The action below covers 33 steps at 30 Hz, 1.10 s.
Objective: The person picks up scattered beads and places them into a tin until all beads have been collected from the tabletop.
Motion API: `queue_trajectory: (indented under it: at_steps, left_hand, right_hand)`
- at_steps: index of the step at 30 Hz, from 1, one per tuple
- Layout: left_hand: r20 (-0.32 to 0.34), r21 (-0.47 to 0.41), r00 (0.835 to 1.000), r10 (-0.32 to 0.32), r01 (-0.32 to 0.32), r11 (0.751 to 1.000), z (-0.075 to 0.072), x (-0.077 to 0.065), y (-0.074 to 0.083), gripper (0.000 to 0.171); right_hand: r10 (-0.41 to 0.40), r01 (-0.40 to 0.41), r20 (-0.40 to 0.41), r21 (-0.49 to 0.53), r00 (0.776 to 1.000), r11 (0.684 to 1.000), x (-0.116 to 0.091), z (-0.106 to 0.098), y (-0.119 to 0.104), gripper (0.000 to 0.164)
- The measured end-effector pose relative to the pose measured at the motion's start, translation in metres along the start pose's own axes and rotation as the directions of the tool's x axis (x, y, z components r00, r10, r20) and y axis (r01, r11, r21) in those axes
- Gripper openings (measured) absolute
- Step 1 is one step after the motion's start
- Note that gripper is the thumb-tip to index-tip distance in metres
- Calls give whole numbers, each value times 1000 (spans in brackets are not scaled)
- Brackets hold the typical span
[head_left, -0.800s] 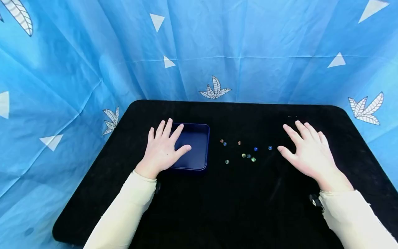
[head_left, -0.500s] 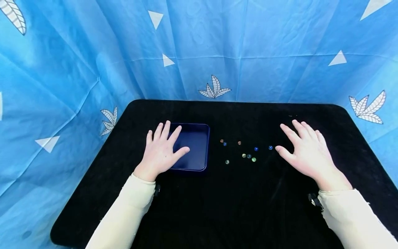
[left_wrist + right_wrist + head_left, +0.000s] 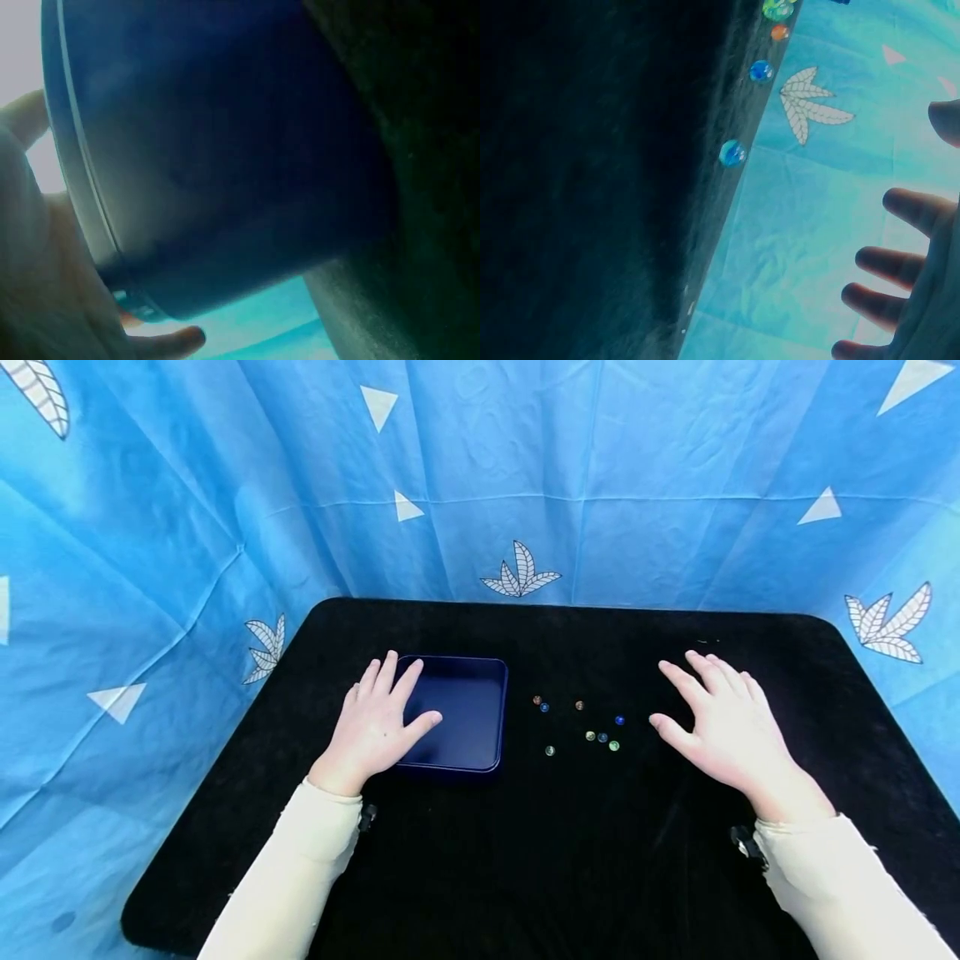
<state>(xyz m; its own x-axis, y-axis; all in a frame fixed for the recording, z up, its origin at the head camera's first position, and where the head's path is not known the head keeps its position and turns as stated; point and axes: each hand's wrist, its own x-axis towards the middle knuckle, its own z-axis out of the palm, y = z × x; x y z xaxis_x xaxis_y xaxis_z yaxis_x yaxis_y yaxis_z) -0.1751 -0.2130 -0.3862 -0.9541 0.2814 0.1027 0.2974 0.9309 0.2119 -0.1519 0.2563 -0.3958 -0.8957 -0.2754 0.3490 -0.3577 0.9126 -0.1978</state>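
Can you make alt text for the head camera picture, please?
A person's spread left hand overlaps a blue tray; their spread right hand is beside small colorful marbles on a black table. Behind hangs a blue curtain with white leaves.

Your left sleeve (image 3: 281, 881) and right sleeve (image 3: 847, 885) are long, plain and pale cream, lightly wrinkled. A small black gadget (image 3: 367, 817) shows beside the left cuff (image 3: 328, 802), a second gadget (image 3: 748, 847) beside the right cuff (image 3: 795, 835). Your left hand (image 3: 371, 718) and right hand (image 3: 731, 731) are bare.

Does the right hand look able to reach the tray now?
Probably yes: the right hand looks empty; only marbles lie between it and the tray, and the left hand leaves the tray's right side free.
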Motion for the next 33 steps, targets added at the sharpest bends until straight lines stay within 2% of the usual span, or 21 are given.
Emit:
queue_trajectory:
  at_steps: [4, 8, 14, 20, 23, 28, 33]
  left_hand:
    - [24, -72, 1000, -19, 21, 997, -3, 2, -8, 83]
    - [101, -172, 993, -64, 81, 982, -7, 7, -19, 82]
    - [211, -283, 971, -114, 172, 944, -12, 23, -39, 75]
    - [304, -401, 941, -147, 266, 876, -11, 32, -56, 65]
    - [313, -441, 939, -140, 274, 855, -9, 33, -59, 65]
    - [314, -468, 942, -122, 265, 843, -6, 33, -61, 64]
    - [317, -526, 944, -97, 260, 810, -3, 34, -68, 63]
  right_hand:
    - [-11, 11, 34, -2, 999, 1000, 4, -1, -9, 70]
    - [-25, 25, 73, -8, 997, 1000, 10, 2, -19, 72]
    - [-66, 68, 69, -35, 995, 997, 26, 8, -37, 72]
    - [-87, 95, 88, -92, 992, 991, 39, 17, -49, 73]
    - [-78, 92, 104, -135, 992, 987, 38, 19, -51, 76]
    - [-69, 94, 139, -178, 988, 980, 37, 20, -52, 78]
    - [-71, 108, 187, -192, 980, 976, 47, 26, -54, 74]
